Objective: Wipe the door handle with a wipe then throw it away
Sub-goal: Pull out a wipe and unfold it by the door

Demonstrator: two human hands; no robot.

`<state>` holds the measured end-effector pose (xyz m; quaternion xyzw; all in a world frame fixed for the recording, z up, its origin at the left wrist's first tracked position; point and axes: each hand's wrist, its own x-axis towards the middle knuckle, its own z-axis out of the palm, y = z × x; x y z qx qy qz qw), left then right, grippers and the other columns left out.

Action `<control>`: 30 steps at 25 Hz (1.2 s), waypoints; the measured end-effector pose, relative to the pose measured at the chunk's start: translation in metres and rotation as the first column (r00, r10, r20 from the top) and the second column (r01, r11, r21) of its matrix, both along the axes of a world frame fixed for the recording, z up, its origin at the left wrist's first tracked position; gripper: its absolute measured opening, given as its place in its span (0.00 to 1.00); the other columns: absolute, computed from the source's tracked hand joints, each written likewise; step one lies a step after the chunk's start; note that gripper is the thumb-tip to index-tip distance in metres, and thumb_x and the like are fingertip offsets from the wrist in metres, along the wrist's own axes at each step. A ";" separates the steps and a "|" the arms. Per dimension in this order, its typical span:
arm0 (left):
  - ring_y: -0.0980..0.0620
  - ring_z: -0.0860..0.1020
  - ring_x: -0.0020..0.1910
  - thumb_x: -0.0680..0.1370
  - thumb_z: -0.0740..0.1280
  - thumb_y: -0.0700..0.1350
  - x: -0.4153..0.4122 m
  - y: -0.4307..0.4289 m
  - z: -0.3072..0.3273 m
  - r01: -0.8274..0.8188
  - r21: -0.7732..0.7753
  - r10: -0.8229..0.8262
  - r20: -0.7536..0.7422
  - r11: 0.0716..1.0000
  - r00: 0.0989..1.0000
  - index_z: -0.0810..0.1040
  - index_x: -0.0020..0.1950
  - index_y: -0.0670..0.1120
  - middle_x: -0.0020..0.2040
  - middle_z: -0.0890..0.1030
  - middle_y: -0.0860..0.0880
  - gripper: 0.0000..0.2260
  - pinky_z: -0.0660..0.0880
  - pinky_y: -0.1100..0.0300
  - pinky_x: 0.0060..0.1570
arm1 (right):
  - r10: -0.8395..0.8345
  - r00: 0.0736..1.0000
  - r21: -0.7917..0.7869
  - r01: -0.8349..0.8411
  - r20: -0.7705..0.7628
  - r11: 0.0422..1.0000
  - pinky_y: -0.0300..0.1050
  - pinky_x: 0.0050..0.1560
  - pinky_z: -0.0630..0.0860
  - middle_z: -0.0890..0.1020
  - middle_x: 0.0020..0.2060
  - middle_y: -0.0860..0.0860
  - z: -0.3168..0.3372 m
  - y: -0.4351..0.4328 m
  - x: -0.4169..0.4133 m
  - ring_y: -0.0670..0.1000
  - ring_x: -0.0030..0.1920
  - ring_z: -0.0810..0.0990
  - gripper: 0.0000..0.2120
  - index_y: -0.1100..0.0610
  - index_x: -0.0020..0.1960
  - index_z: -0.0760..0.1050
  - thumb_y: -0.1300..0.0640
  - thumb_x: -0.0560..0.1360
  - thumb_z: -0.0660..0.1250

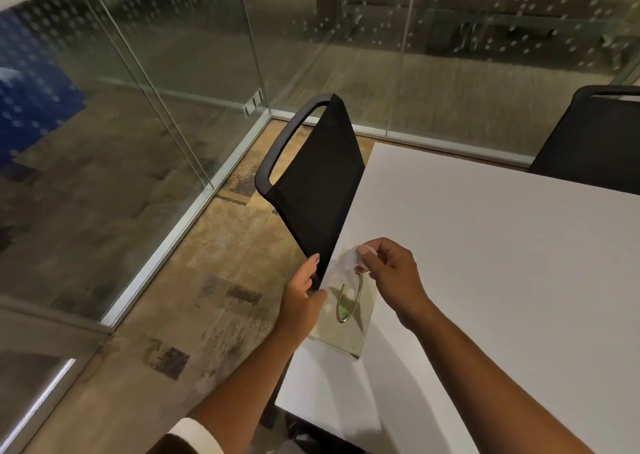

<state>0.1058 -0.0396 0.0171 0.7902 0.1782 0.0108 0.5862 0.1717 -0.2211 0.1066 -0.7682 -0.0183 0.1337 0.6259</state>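
Observation:
A beige tissue box (349,332) with an oval slot lies at the left edge of the white table (502,263). A white wipe (348,259) sticks up out of the slot. My right hand (389,270) pinches the top of the wipe between thumb and fingers, just above the box. My left hand (303,292) rests against the left side of the box and steadies it at the table's edge. No door handle is visible.
A black mesh chair (311,183) stands tucked against the table's left side, just behind my left hand. Another black chair (592,141) sits at the far right. Glass walls (166,72) enclose the room's corner; patterned carpet lies to the left.

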 end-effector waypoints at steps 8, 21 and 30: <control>0.62 0.85 0.52 0.83 0.69 0.56 -0.039 0.017 0.054 -0.048 0.097 0.042 0.061 0.994 0.997 0.83 0.65 0.60 0.55 0.87 0.62 0.11 0.82 0.68 0.53 | 0.230 0.973 -0.045 -0.229 0.027 0.972 0.36 0.43 0.81 0.86 0.44 0.46 0.005 0.054 -0.008 0.45 0.45 0.86 0.08 0.48 0.49 0.84 0.46 0.82 0.68; 0.54 0.81 0.35 0.82 0.70 0.37 -0.177 0.213 0.076 -0.364 -0.590 0.417 -0.050 0.721 0.908 0.88 0.43 0.45 0.36 0.84 0.49 0.10 0.78 0.63 0.35 | 0.639 0.707 0.242 -0.591 -0.304 0.769 0.47 0.50 0.81 0.89 0.52 0.60 -0.003 0.274 -0.089 0.55 0.48 0.87 0.13 0.59 0.55 0.86 0.50 0.80 0.73; 0.39 0.74 0.47 0.84 0.67 0.37 -0.296 0.388 0.073 -0.557 -0.583 0.607 -0.132 0.592 0.784 0.79 0.58 0.33 0.50 0.77 0.35 0.07 0.79 0.57 0.35 | 0.673 0.630 0.311 -0.598 -0.388 0.739 0.50 0.44 0.86 0.88 0.54 0.61 -0.013 0.477 -0.195 0.59 0.50 0.89 0.10 0.61 0.62 0.82 0.64 0.80 0.71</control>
